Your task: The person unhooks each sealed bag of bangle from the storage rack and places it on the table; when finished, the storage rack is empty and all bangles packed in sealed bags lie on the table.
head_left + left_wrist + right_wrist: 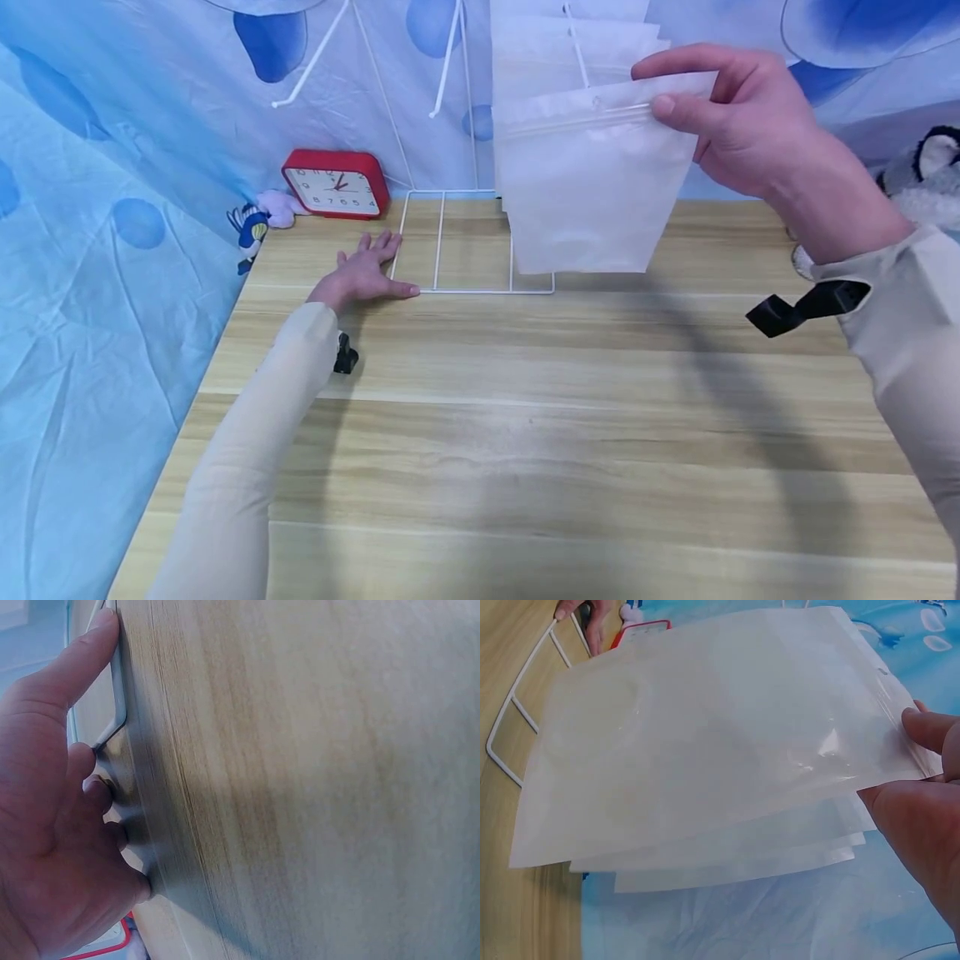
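In the head view, the right hand [757, 117] is pinching the front bag [592, 192] near its upper right corner, its hole sitting by the tip of a prong [576, 46], other bags [528, 46] hanging behind; whether it is threaded, I cannot tell. In the left wrist view, the left hand [56, 802] is spreading its fingers, its thumb touching the wire rack [119, 686] on the tabletop [300, 787]; firm pressure there should help steadiness. In the right wrist view, thumb and fingers are gripping the zip edge; keeping hole and prong aligned, without tugging, seems wisest.
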The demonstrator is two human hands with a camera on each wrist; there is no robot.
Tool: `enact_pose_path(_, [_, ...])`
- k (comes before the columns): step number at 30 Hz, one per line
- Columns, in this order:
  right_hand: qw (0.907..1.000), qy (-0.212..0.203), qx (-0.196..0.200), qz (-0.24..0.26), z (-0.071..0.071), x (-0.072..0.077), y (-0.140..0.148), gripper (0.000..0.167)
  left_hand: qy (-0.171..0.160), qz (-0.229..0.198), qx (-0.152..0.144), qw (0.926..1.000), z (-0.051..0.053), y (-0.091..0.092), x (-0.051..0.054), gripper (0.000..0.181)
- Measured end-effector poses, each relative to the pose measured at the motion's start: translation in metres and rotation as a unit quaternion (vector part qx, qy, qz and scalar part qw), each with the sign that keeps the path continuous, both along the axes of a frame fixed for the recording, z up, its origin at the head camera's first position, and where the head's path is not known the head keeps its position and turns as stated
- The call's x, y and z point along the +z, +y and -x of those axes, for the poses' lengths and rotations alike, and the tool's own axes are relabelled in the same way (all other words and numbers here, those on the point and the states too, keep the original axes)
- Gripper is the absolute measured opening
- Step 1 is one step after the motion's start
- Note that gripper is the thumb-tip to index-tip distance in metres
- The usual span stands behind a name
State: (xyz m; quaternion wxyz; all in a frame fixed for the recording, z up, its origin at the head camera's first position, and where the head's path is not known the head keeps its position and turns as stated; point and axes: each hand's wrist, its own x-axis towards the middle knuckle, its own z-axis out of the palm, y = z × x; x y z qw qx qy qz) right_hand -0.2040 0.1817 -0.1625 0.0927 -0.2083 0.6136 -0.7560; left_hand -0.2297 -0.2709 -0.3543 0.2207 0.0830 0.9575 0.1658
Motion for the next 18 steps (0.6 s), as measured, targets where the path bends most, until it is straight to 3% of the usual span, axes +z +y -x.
enact_pose_path(4, [0.9999,0.014,-0.002,-0.004,-0.008,-0.001,0.011,0.036,-0.002,-0.001,-0.001,1.0000,-0.002,-0.001,-0.001,0.111])
enact_pose_path(11, [0.9995,-0.005,-0.025,-0.017,-0.019,-0.017,0.052,0.032,-0.007,0.000,0.004,1.0000,-0.009,-0.004,-0.004,0.113])
enact_pose_path(14, [0.9987,0.013,-0.038,-0.031,-0.027,-0.026,0.075,0.031,-0.005,-0.001,0.004,1.0000,-0.010,-0.003,-0.005,0.112])
enact_pose_path(18, [0.9968,0.067,-0.036,-0.025,-0.037,-0.041,0.106,0.031,-0.004,-0.001,0.001,1.0000,-0.010,-0.003,-0.005,0.111])
